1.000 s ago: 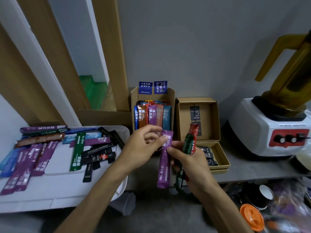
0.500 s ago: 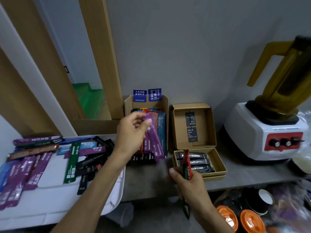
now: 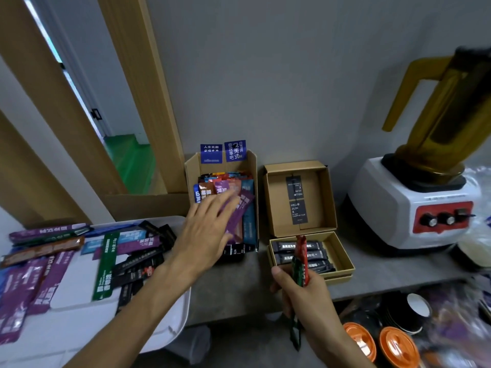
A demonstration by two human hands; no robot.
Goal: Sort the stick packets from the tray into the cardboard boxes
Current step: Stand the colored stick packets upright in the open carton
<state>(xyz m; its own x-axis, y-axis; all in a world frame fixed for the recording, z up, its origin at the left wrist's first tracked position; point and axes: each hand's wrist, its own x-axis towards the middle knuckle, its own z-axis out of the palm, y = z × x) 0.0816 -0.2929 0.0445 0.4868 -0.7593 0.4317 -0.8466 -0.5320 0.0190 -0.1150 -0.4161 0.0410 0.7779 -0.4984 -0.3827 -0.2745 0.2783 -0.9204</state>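
We judge this to be the drop-off step. The purple packet (image 3: 240, 211) leans at a slant among the upright ones at the front of the tall box (image 3: 190, 176), not yet standing straight.

The left hand (image 3: 210, 229) reaches forward over the box front, palm down, with its fingers straight and spread. The fingertips are blurred against the packet, so we cannot tell whether they touch it, and they grip nothing.

The right hand (image 3: 305, 290) sits low and near, in front of the flat box (image 3: 344, 257) that holds black packets (image 3: 297, 247). Its fingers are curled round the red and green packets (image 3: 301, 261), which point up.

Next, we think, the left hand must nudge the purple one upright or take a packet from the right hand. Many loose packets (image 3: 138, 243) lie on the tray (image 3: 87, 322), so the sorting is far from done.
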